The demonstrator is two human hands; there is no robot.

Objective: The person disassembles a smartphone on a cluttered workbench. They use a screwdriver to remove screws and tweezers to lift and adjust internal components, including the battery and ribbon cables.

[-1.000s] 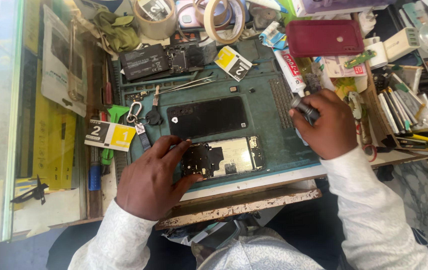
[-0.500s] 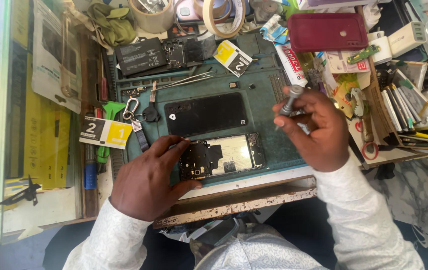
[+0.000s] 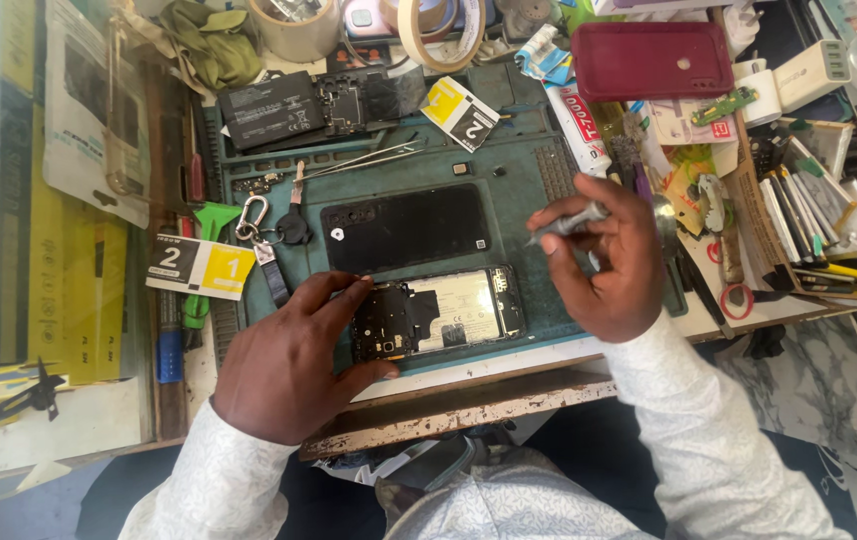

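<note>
1. Left hand [image 3: 284, 365] lying palm-down at lower centre-left of the frame, fingers spread and curled loosely over the left end of the opened phone [image 3: 439, 315], thumb at its lower edge, fingertips on its upper corner; steadying, not clenched.
2. Right hand [image 3: 604, 260] raised at centre-right, wrist bent, fingers pinched shut on a small grey screwdriver [image 3: 569, 222], tip aimed left toward centre of the frame.
3. Opened phone sitting at the lower centre of the green work mat [image 3: 529, 180], back cover off, dark circuit board on its left, pale battery on its right.
4. Long axis of the phone running left-right, tilted slightly up at the right end.
5. Black back panel [image 3: 409, 228] lying just above the phone, parallel, apart from it.
6. Around: tweezers [image 3: 364, 160] and keys on a carabiner [image 3: 254, 215] upper left on the mat, a second dismantled phone [image 3: 319, 105] above, maroon phone case [image 3: 654, 60] at upper right, tape rolls [image 3: 434, 30] along the top edge.
</note>
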